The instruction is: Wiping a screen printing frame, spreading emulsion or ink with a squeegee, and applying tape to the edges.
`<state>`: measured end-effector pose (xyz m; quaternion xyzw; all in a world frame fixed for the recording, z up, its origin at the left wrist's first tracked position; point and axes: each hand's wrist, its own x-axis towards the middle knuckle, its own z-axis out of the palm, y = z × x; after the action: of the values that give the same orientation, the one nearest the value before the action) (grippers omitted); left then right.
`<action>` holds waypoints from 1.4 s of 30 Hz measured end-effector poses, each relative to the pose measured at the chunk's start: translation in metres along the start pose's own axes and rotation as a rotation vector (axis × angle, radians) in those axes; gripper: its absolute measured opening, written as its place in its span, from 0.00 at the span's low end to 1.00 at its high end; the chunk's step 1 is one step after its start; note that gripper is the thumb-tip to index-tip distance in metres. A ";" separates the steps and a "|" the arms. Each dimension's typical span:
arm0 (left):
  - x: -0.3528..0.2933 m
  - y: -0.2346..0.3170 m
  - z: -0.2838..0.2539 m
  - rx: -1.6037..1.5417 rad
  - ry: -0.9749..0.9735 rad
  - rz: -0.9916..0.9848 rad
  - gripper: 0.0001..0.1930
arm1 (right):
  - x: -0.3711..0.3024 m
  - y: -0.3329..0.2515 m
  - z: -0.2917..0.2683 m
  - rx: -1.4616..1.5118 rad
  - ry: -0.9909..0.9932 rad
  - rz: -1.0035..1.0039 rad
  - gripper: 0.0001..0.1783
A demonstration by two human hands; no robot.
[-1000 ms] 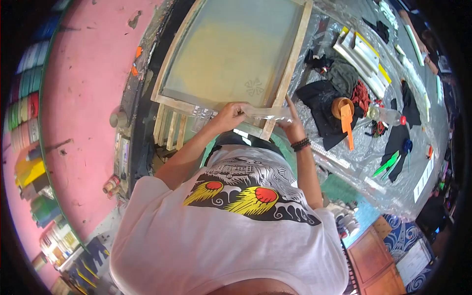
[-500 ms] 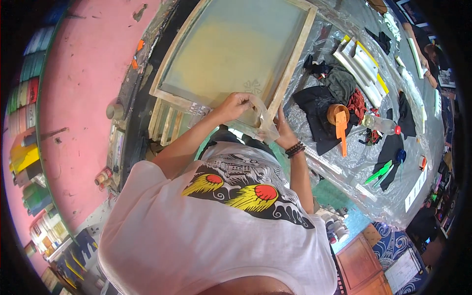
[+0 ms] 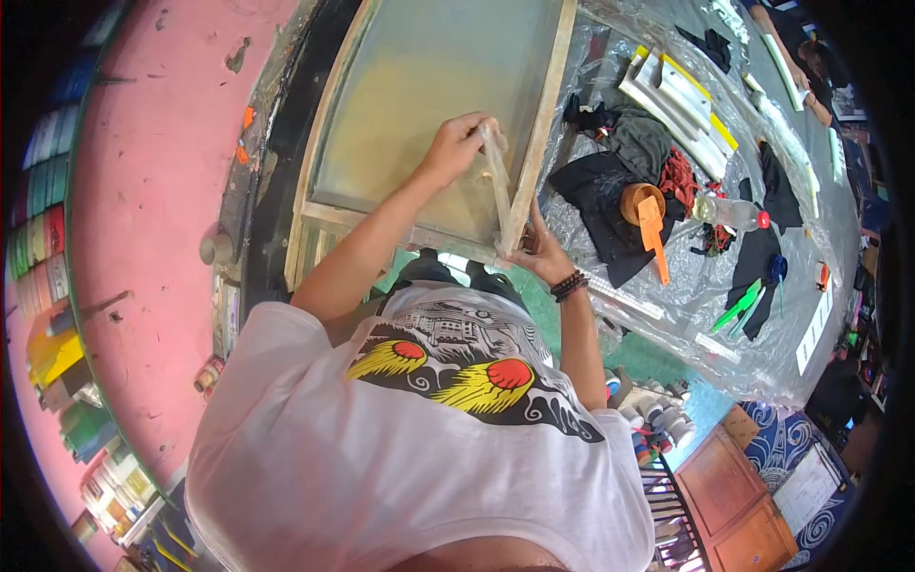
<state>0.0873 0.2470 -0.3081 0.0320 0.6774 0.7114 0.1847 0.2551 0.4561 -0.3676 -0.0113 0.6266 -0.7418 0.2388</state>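
Observation:
A wooden-framed printing screen (image 3: 545,105) lies in front of me, its mesh stained yellowish in the middle. Over the near right part of the mesh, my left hand (image 3: 459,148) pinches the upper end of a clear tape strip (image 3: 501,191). The strip runs down, twisted, toward the frame's near right corner. There my right hand (image 3: 543,253), with a beaded bracelet at the wrist, is closed at the strip's lower end, its thumb near the corner and its fingers along the frame's outer side. Parts of the right fingers are hidden.
To the right, a plastic-covered table (image 3: 610,253) bears dark cloths (image 3: 600,214), a brown cup (image 3: 637,200), an orange spatula (image 3: 652,234), a clear bottle (image 3: 729,214) and white squeegee-like strips (image 3: 672,110). A pink wall (image 3: 172,238) is at left. Another person's hand (image 3: 818,110) shows far right.
My left hand has risen away from me, drawing the tape from a loose loop into a straighter strip. My right hand stays near the frame corner. The view has shifted slightly.

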 end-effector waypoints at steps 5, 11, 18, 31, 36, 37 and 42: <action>0.019 0.013 -0.003 0.275 -0.138 0.060 0.13 | -0.009 -0.007 0.001 0.024 -0.008 0.053 0.60; 0.038 0.034 -0.011 0.271 -0.100 0.049 0.14 | -0.018 0.056 -0.021 0.538 0.140 0.328 0.38; 0.051 0.046 -0.022 0.556 -0.198 0.150 0.15 | -0.006 0.032 0.005 0.330 0.157 0.325 0.51; 0.060 0.044 -0.018 0.432 -0.188 0.030 0.14 | -0.030 0.014 0.016 -0.032 0.112 0.133 0.55; 0.077 0.033 -0.023 0.247 -0.222 -0.040 0.13 | -0.007 -0.009 0.035 -0.301 0.362 0.181 0.50; 0.077 0.036 -0.021 0.264 -0.246 -0.044 0.13 | 0.001 -0.014 0.042 -0.444 0.513 0.237 0.49; 0.084 0.056 -0.023 0.267 -0.246 -0.019 0.13 | 0.019 -0.022 0.063 -0.756 0.733 0.211 0.37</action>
<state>-0.0100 0.2503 -0.2724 0.1368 0.7382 0.6042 0.2670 0.2512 0.3929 -0.3390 0.2262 0.8899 -0.3919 0.0569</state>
